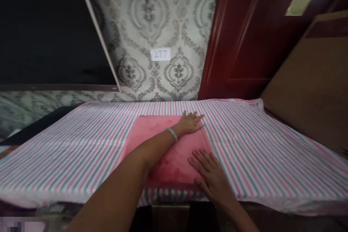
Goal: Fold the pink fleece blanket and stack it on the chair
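Note:
A pink plush cloth [160, 127], roughly rectangular, lies flat on the striped tablecloth [81, 145]. My left hand [189, 122], with a pale bracelet [172, 135] at the wrist, reaches across it and rests by its far right corner, fingers spread. Along the cloth's right edge, closer to me, my right hand [210, 172] lies palm down with its fingers stretched out over the pink surface. Neither hand grips anything. Part of the cloth's left and near side is hidden under my left forearm.
The striped tablecloth covers a table against a patterned wall [148, 18] bearing a paper label [160, 54] that reads 277. A dark screen [51, 32] stands at left. To the right are a dark red door [244, 36] and a large cardboard box [312, 83].

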Tool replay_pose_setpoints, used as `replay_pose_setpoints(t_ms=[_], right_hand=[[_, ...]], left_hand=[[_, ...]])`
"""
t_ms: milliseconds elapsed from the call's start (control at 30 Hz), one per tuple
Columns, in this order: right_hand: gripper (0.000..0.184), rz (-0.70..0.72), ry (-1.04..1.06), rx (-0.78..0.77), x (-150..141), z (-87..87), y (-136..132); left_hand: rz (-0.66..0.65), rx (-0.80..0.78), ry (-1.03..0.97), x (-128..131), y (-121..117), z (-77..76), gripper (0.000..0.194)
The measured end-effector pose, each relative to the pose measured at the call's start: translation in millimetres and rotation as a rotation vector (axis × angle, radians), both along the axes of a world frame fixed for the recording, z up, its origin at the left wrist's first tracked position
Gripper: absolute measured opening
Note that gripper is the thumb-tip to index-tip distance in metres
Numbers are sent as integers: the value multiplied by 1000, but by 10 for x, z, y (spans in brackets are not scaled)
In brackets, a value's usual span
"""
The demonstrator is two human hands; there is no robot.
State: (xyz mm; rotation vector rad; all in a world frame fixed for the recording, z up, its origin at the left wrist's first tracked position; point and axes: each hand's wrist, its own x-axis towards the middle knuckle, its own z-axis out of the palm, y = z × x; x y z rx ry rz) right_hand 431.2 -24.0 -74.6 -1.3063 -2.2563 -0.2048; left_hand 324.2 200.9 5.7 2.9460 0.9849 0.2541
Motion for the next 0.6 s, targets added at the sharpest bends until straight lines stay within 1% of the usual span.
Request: replay_pose_setpoints(t_ms=[33,100,167,267,333,400,467,533,600], right_hand=[[55,5,-5,25,9,-16,6],[54,19,-11,66,25,-40,18],[54,36,-21,90,41,-52,24],[55,50,-37,111,67,-57,23],[55,61,-39,123,86,-63,21],[56,66,-40,123,106,-74,18],[57,68,-43,109,128,-90,15],[58,77,-44,93,160,-112,10],[59,100,-43,82,215,-140,9]], left_hand=[[24,28,0,-26,-60,45,67],[64,35,-3,-148,-196,135,69],[85,23,8,-391,-351,210,68],[111,54,39,-968,-585,272,67],[173,80,33,-1414,-715,267,66],[279,74,10,-1815,-816,208,68],[384,35,-28,-2101,-892,94,68],[443,-35,-80,-2246,-945,-54,67],[456,-95,-144,-2275,-963,-193,65]])
